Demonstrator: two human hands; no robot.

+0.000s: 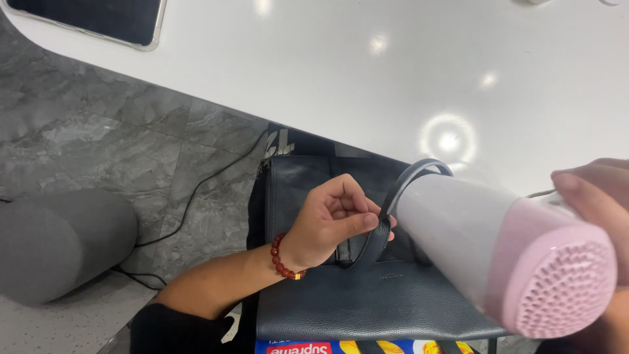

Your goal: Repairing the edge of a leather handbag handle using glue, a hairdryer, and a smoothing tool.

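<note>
Now your left hand (327, 223) is pinching the dark leather handbag's (367, 295) soft strap (386, 216). Your right hand (593, 190) is wrapping around the light, rigid pink-and-white plastic hairdryer (504, 252) just above the handbag, probably best gripped by its body.

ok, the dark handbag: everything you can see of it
The handbag is dark blue-grey, looks like pebbled leather, soft-sided, with a stitched seam along its top edge. It lies below the edge of the white table, over the grey marble-look floor, its lower edge against a colourful printed item. One strap handle arches up; the left hand pinches it between thumb and fingers. The pink-and-white hair dryer, held by the right hand, covers the bag's right part. Whether it is open cannot be told.
</note>
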